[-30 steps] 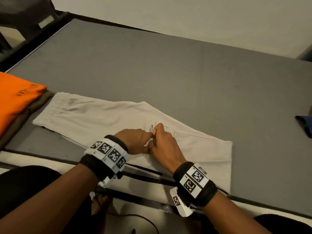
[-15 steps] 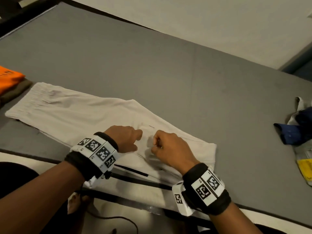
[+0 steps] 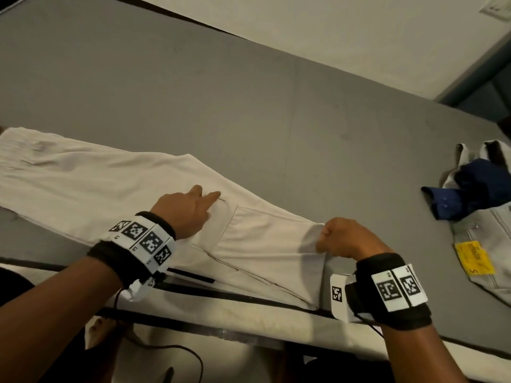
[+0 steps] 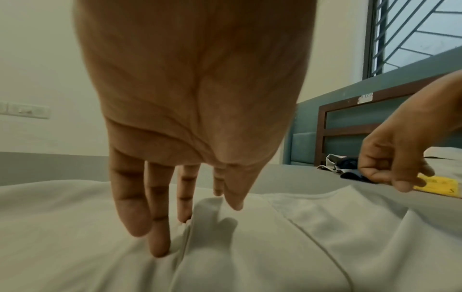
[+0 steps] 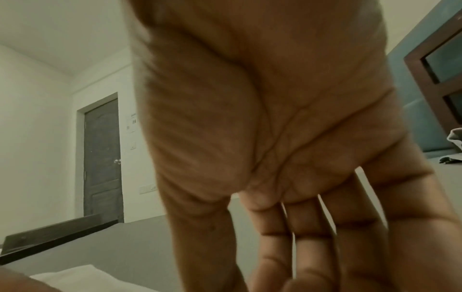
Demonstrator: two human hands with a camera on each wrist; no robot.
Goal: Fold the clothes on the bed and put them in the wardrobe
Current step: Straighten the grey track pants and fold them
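Beige trousers (image 3: pixel 96 194) lie lengthwise on the grey bed (image 3: pixel 249 106), waistband at the far left. My left hand (image 3: pixel 199 201) rests on their middle with straight fingers, and in the left wrist view the fingertips (image 4: pixel 157 251) press into a crease of the trousers (image 4: pixel 275 256). At the leg end on the right, my right hand (image 3: pixel 329 239) is curled and pinches the hem, lifting it slightly. The left wrist view also shows that right hand (image 4: pixel 390 173) pinching. In the right wrist view, my right hand (image 5: pixel 287 256) fills the frame and hides the pinch.
A crumpled blue garment (image 3: pixel 470 186) and pale jeans with a yellow tag (image 3: pixel 481 261) lie at the bed's right side. The bed's near edge (image 3: pixel 221 305) runs under my wrists. A wall borders the far side, and a headboard (image 4: pixel 350 122) stands to the right.
My hands have moved apart: the right slid right along the leg to the hem and pinched it, the left opened flat on the middle. The view swung right and the orange stack left it.
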